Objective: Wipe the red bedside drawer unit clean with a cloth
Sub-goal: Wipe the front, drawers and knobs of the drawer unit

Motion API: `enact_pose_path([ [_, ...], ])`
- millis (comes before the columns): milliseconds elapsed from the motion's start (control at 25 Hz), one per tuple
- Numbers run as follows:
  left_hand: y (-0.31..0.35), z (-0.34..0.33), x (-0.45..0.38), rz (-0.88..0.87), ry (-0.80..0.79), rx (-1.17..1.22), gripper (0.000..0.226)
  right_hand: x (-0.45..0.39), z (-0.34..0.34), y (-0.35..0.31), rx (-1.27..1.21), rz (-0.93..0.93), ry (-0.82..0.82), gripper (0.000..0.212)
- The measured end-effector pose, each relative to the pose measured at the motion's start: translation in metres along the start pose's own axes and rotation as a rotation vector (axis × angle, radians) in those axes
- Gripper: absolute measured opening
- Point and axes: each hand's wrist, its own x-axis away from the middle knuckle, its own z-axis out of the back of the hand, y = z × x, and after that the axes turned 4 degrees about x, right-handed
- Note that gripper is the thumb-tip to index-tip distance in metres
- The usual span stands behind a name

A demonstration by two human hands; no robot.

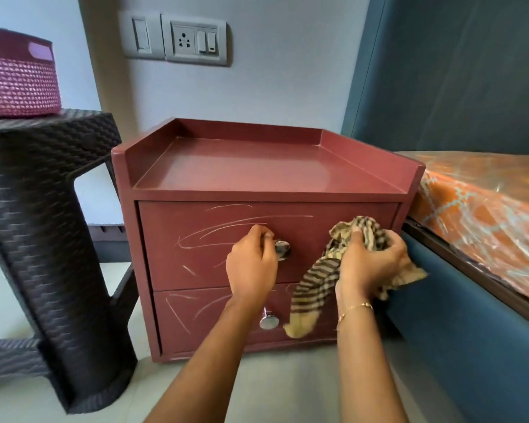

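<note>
The upper knob of the red drawer unit is pinched by the left hand; a striped cloth is gripped bunched in the right hand

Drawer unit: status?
Left hand at top knob. Right hand grips cloth against top drawer. Drawers shut, nothing blocking.

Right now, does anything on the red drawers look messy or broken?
Yes. Pale scribbly lines run across the top drawer, and more mark the bottom drawer. They look like scratches or chalk; I cannot tell which.
</note>
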Motion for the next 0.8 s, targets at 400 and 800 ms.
enact_pose_path([
  [400,-0.001,0.002,-0.001,0.040,0.048,0.160,0.023,0.055,-0.010,-0.008,0.030,0.717,-0.406,0.027],
  [800,-0.009,0.006,-0.008,0.035,-0.028,0.266,0.024,0.075,-0.012,-0.010,0.082,0.724,-0.453,0.032],
])
